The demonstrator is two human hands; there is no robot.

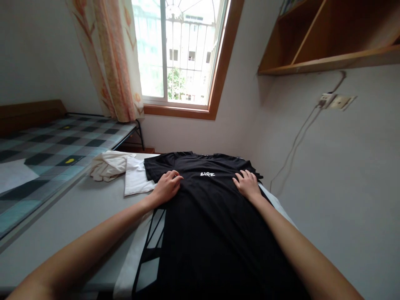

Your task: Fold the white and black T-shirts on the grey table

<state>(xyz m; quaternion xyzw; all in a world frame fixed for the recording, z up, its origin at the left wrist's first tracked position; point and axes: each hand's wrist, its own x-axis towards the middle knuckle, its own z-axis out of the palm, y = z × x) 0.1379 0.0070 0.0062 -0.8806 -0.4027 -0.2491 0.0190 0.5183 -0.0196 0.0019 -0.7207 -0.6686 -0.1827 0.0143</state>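
Note:
A black T-shirt (215,225) with small white lettering on the chest is spread out before me, its collar toward the window. Grey and white panels run along its left side. My left hand (168,186) rests on the shirt below the left sleeve, fingers loosely bent and holding nothing that I can see. On the right part of the chest lies my right hand (248,184), palm down with its fingers spread. Folded white cloth (137,177) sticks out from under the left sleeve, beside a crumpled cream cloth (109,165).
The shirt lies on a pale table (78,233). To the left is a bed with a checked mattress (84,137) and a white sheet (15,175) on it. A curtain (115,62) hangs by the window. A wooden shelf (331,62) and a socket with a cord (326,100) are on the right wall.

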